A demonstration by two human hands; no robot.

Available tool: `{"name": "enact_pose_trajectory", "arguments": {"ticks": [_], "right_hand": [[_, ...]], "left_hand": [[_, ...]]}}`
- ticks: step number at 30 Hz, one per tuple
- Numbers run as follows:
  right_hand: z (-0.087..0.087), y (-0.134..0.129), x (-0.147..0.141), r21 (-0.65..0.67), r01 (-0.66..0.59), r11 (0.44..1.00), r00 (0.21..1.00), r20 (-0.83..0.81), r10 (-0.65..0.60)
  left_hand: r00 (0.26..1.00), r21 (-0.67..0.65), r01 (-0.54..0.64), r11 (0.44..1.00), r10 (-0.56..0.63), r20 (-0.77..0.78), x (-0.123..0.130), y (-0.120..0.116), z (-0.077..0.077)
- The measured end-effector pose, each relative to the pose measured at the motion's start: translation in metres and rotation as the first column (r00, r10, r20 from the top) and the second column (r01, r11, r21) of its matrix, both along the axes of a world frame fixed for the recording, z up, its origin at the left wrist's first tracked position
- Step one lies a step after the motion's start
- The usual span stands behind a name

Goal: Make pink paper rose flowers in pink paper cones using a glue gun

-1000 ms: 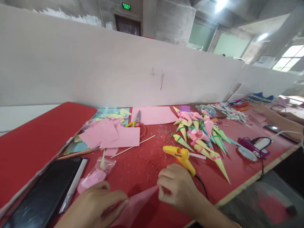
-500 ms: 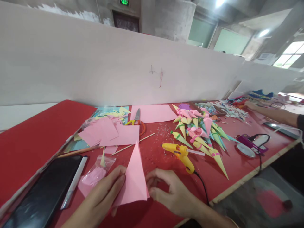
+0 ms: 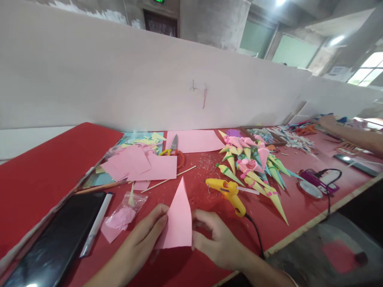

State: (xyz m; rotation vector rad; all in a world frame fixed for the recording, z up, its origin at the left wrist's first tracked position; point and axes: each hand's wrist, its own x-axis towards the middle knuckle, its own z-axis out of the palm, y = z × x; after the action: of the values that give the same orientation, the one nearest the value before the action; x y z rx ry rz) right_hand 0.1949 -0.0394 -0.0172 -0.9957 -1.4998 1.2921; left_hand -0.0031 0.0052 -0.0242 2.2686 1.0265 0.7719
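Note:
Between my hands a piece of pink paper (image 3: 178, 223) stands point up, curved into a rough cone shape. My left hand (image 3: 146, 233) is closed on its left side, thumb and forefinger pinching the edge. On the other side, my right hand (image 3: 214, 237) has bent fingers at the right edge; its fingertips are partly hidden behind the paper. A yellow hot glue gun (image 3: 229, 193) with a clear glue stick lies to the right of my right hand. Left of my left hand are a small plastic bag (image 3: 138, 203) and some pink paper scraps (image 3: 110, 230).
Finished paper cones (image 3: 254, 159) in pink, yellow, green and blue lie piled at right. Pink sheets (image 3: 137, 165) and scissors (image 3: 173, 148) are at the back left. A black phone (image 3: 62, 235) and a marker (image 3: 96, 225) lie at left. Another person's arm (image 3: 350, 133) reaches in from the right.
The pink paper has turned, its tip shifting right, and its fold opens into a smoother curve. Both my hands moved slightly right with it. The other person's hand moved a little farther away.

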Motion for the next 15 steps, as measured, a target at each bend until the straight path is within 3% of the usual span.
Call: {"name": "enact_pose_trajectory", "arguments": {"ticks": [6,10,12,15], "right_hand": [[-0.003,0.002,-0.003,0.044,0.179,0.983,0.977,0.111,-0.183],[-0.003,0.004,-0.006,0.036,0.176,0.984,0.973,0.144,-0.179],[-0.003,0.004,-0.008,0.037,0.182,0.983,0.964,0.188,-0.185],[-0.004,0.003,-0.010,0.047,0.182,0.982,0.940,0.285,-0.188]], "left_hand": [[1.000,-0.145,0.002,0.989,0.002,0.028,0.010,-0.005,0.010],[0.996,-0.199,0.094,0.976,-0.093,0.016,0.016,-0.007,0.008],[0.992,-0.163,0.121,0.979,-0.124,-0.006,0.015,-0.008,0.004],[0.993,0.008,0.099,0.995,-0.098,-0.071,0.008,-0.007,-0.007]]}}
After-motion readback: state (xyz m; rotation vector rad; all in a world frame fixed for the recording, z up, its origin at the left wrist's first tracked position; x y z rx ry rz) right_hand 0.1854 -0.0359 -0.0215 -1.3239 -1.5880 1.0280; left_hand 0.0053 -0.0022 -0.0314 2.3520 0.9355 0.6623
